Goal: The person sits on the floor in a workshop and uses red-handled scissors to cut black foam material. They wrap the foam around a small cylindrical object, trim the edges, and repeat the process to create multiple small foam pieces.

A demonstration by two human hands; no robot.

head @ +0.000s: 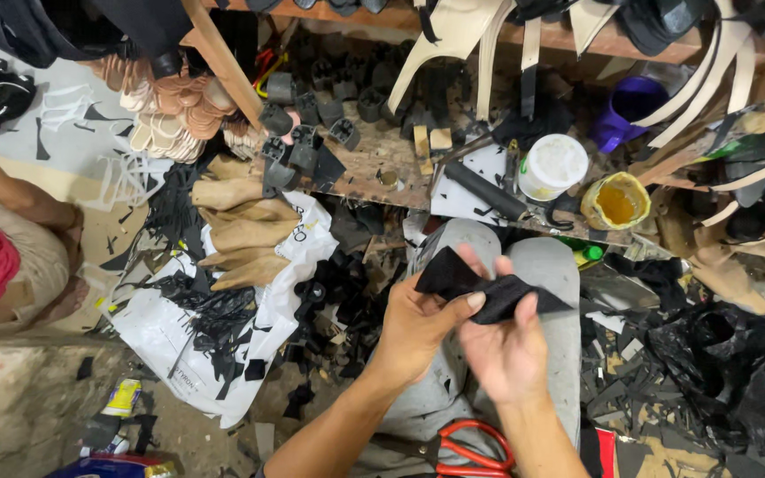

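Observation:
My left hand (418, 327) and my right hand (508, 350) are both closed on a flat black piece of material (489, 292), held over my grey-trousered lap. The left thumb presses onto the middle of the piece, and the left fingers sit under its left end. The right fingers grip it from below on the right side. The piece is bent, with one pointed end sticking out to the right. Red-handled scissors (475, 447) lie on my lap just below my forearms.
A cluttered low workbench (374, 168) holds black heel blocks, a white tub (553, 166), a yellow glue pot (617, 202) and a purple cup (630, 106). Tan shoe parts lie on a white plastic bag (179, 341). Another person's leg (11, 257) is at the left.

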